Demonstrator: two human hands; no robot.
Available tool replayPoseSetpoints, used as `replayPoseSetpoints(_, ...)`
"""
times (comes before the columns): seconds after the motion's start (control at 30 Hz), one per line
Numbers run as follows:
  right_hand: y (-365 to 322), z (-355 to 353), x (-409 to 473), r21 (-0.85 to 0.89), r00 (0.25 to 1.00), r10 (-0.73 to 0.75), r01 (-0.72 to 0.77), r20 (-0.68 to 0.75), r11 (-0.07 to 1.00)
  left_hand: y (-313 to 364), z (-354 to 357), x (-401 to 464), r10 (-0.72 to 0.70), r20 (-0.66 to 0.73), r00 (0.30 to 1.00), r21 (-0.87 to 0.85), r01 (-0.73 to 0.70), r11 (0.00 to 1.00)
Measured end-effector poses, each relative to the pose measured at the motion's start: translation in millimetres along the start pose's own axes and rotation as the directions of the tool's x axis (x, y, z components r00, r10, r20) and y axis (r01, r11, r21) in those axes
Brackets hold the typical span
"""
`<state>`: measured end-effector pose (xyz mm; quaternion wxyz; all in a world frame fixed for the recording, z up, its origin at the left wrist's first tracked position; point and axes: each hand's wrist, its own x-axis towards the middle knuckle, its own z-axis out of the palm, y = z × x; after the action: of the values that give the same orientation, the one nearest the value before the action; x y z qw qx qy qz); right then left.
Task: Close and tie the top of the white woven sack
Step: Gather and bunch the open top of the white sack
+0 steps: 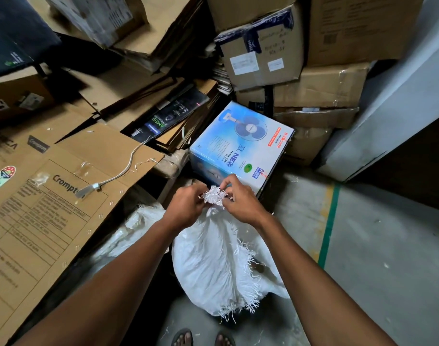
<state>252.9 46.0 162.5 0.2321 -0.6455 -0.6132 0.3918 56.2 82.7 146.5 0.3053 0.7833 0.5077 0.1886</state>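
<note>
White woven sack [213, 260] stands on a grey concrete floor [378, 258], directly in front of the person whose head camera looks down on it. Its top is gathered into a bunched, frayed neck [214, 196] held up between both hands. The left hand [187, 204] grips the bunch from the left side, fingers curled around the fabric. The right hand [240, 198] pinches the bunch from the right, fingers bent and closed on the frayed ends. The two hands sit close together, nearly touching, with both bare forearms reaching in from the bottom of the view. Below the hands the sack bulges outward, and a torn, fringed edge [248, 278] of loose white threads runs down its right side. Two sandalled feet [203, 338] show at the bottom edge, just beside the sack's base.

Just behind the hands lies a blue and white table fan box [240, 146]. Large flattened cardboard sheets [51, 196] printed with Crompton lean across the left side, with a white cord [128, 163] lying on them. Stacked brown cartons [313, 78] rise behind the fan box at the upper right. A green stripe [329, 221] is painted on the floor to the right of the sack
</note>
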Motion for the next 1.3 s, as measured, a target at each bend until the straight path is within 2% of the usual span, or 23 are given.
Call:
replayPoseSetpoints(0.17,5.0,7.1,-19.9,-0.021,0.998,0.030,-0.029,0.052,0.999,-5.1,-5.2,-4.3,0.035,-0.039,0.999,0.039,-0.033,0.999)
replayPoseSetpoints(0.3,17.2,25.4,-17.5,-0.203,0.988,-0.119,0.097,-0.100,0.974,-7.4,-4.4,-5.9,0.039,-0.031,0.999,0.084,-0.036,0.996)
replayPoseSetpoints(0.37,20.6,30.5,-11.9,-0.244,0.983,-0.142,0.111,-0.117,0.963,-8.5,-3.5,-5.9,0.065,-0.013,0.998,0.144,-0.062,0.988)
replayPoseSetpoints(0.47,23.2,31.8,-6.2,-0.271,0.974,-0.204,0.170,-0.102,0.948,-11.5,-4.0,-4.4,0.109,0.044,0.993,0.267,-0.117,0.957)
replayPoseSetpoints(0.63,30.2,31.6,-8.9,-0.239,0.970,-0.228,0.201,-0.091,0.950,-4.2,-4.7,-0.1,0.100,0.239,0.966,0.391,-0.190,0.900)
replayPoseSetpoints(0.7,32.1,35.1,-14.1,-0.198,0.971,-0.207,0.180,-0.121,0.963,1.5,-4.0,-0.1,0.131,0.241,0.962,0.424,-0.226,0.877)
replayPoseSetpoints(0.8,34.4,44.5,-31.0,-0.102,0.948,-0.124,0.098,-0.293,0.990,4.0,-7.4,-1.1,0.144,0.156,0.977,0.355,-0.191,0.915)
replayPoseSetpoints(0.9,45.7,63.0,-54.4,-0.188,0.886,-0.104,0.019,-0.452,0.982,8.5,-13.5,-1.0,0.107,0.145,0.984,0.313,-0.148,0.938)
replayPoseSetpoints(0.97,58.5,77.2,-66.3,-0.269,0.889,-0.082,-0.048,-0.451,0.962,11.8,-16.7,0.1,0.102,0.160,0.982,0.309,-0.148,0.939)
replayPoseSetpoints(1.07,75.5,91.8,-73.1,-0.345,0.927,-0.005,-0.134,-0.374,0.929,11.7,-20.3,2.5,0.112,0.175,0.978,0.316,-0.163,0.935)
replayPoseSetpoints(1.2,85.9,86.3,-65.8,-0.432,0.923,-0.070,-0.110,-0.379,0.895,6.0,-22.2,3.5,0.090,0.181,0.979,0.323,-0.146,0.935)
replayPoseSetpoints(1.3,90.5,71.1,-53.5,-0.433,0.916,-0.099,-0.087,-0.389,0.897,1.3,-24.7,4.4,0.090,0.185,0.979,0.324,-0.147,0.935)
